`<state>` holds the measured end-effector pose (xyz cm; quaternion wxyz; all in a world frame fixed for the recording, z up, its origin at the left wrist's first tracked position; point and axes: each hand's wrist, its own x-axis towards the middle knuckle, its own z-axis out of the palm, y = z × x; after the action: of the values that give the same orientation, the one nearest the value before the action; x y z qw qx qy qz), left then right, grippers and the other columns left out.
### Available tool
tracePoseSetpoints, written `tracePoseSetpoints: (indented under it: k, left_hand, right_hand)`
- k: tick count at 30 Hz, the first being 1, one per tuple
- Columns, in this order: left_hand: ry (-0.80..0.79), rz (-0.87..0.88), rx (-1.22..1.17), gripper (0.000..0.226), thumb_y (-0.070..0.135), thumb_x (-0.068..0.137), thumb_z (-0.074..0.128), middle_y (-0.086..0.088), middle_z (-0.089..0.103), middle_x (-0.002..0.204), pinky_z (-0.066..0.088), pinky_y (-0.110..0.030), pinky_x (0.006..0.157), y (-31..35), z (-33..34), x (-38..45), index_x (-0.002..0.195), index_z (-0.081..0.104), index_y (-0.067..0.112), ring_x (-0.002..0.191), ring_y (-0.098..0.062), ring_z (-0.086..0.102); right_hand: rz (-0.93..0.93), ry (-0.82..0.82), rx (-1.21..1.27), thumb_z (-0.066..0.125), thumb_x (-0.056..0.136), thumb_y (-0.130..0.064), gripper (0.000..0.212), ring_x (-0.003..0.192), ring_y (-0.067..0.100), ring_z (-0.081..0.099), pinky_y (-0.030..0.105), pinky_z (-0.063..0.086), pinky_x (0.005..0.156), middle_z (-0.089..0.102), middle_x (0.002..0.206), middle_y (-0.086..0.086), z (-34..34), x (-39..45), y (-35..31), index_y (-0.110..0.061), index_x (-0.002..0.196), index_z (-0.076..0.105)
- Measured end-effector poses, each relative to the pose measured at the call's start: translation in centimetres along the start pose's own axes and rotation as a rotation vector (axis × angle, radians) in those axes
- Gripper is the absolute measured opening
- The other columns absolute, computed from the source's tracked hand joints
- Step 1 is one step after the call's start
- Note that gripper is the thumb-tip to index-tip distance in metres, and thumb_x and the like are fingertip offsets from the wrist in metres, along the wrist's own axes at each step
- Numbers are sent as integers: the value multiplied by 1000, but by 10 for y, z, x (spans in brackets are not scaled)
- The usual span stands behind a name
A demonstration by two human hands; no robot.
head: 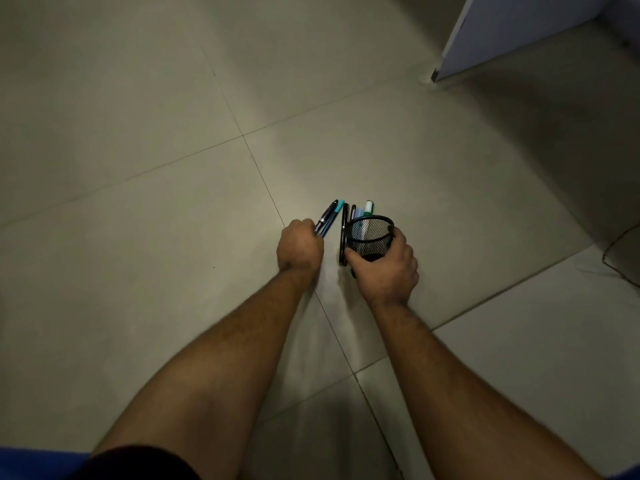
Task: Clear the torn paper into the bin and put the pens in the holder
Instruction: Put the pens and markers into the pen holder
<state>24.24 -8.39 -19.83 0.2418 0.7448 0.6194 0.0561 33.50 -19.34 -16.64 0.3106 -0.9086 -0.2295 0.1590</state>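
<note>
My left hand [300, 247] grips a small bunch of pens [329, 216], dark and blue ones with a teal cap, pointing up and away over the tiled floor. Just to its right, my right hand [388, 268] grips a black mesh pen holder [371, 237], tilted with its mouth toward me. More pens [344, 233] lie on the floor between the two hands and behind the holder, among them a marker with a green and white cap [369, 206]. No torn paper or bin shows in the head view.
Pale floor tiles [156, 168] with dark grout lines fill the view. A light blue panel or door [512, 32] stands at the top right, and a thin cable [620, 251] runs along the floor at the right edge.
</note>
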Motion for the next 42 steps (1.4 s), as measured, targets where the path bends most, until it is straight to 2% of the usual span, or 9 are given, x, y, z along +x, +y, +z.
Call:
tracePoseSetpoints:
  k: [10, 14, 17, 23, 25, 28, 33, 38, 42]
  left_hand:
    - [-97, -97, 82, 21, 2, 86, 57, -15, 68, 106, 53, -36, 79, 21, 13, 36, 104, 67, 5, 98, -31, 65]
    - [9, -108, -227, 18, 20, 83, 65, -9, 71, 91, 49, -29, 69, 22, 6, 38, 94, 72, 7, 84, -26, 66]
    - [52, -149, -605, 16, 15, 79, 70, -3, 68, 83, 49, -24, 71, 35, -8, 33, 94, 71, 8, 78, -18, 63]
    - [-127, -115, -1075, 10, -4, 80, 67, -10, 66, 73, 51, -22, 54, 70, -29, 18, 81, 66, 5, 58, -13, 62]
    - [-168, -67, -1032, 8, -4, 79, 67, -6, 64, 67, 50, -22, 52, 78, -25, 11, 81, 67, 3, 54, -11, 58]
    - [-216, 57, -836, 13, 2, 72, 69, -2, 64, 64, 52, -26, 63, 81, -8, 3, 80, 71, 13, 60, -14, 58]
    - [-220, 227, -545, 25, 9, 78, 67, -2, 74, 86, 55, -20, 73, 89, 0, -11, 102, 74, 11, 75, -13, 68]
    - [-161, 192, -611, 12, 8, 77, 66, 4, 70, 76, 52, -18, 68, 92, 1, -10, 84, 74, 13, 71, -8, 63]
    - [-30, -1, -680, 7, 11, 80, 67, 1, 70, 73, 51, -21, 69, 81, 7, -4, 81, 74, 12, 69, -11, 64]
  right_hand:
    - [-5, 22, 0, 81, 60, -51, 92, 122, 29, 51, 43, 40, 100, 58, 130, 6, 3, 9, 14, -21, 139, 44]
    - [4, 23, 2, 80, 62, -51, 89, 122, 28, 51, 42, 40, 101, 57, 131, 5, 0, 14, 12, -22, 138, 44]
    - [17, 26, -2, 80, 63, -50, 89, 123, 29, 50, 42, 40, 102, 56, 133, 6, -4, 21, 11, -21, 139, 43]
    - [-15, 27, -13, 81, 62, -46, 86, 120, 30, 53, 42, 42, 99, 59, 128, 7, -11, 31, 7, -20, 136, 46]
    - [-61, 27, -6, 81, 62, -44, 81, 115, 29, 55, 41, 44, 96, 61, 124, 5, -13, 35, 9, -21, 133, 49]
    - [-71, 43, 33, 79, 64, -38, 71, 109, 28, 59, 39, 46, 90, 64, 117, 3, -15, 40, 11, -22, 128, 52]
    - [-78, 43, 49, 77, 66, -33, 72, 112, 27, 57, 40, 46, 93, 62, 121, 3, -18, 43, 19, -20, 132, 51]
    - [-62, 24, 58, 78, 66, -36, 78, 118, 28, 54, 40, 44, 99, 60, 128, 4, -16, 44, 20, -19, 136, 48]
    - [12, 30, 39, 81, 63, -43, 87, 125, 27, 50, 40, 41, 103, 56, 134, 4, -17, 41, 23, -20, 139, 44]
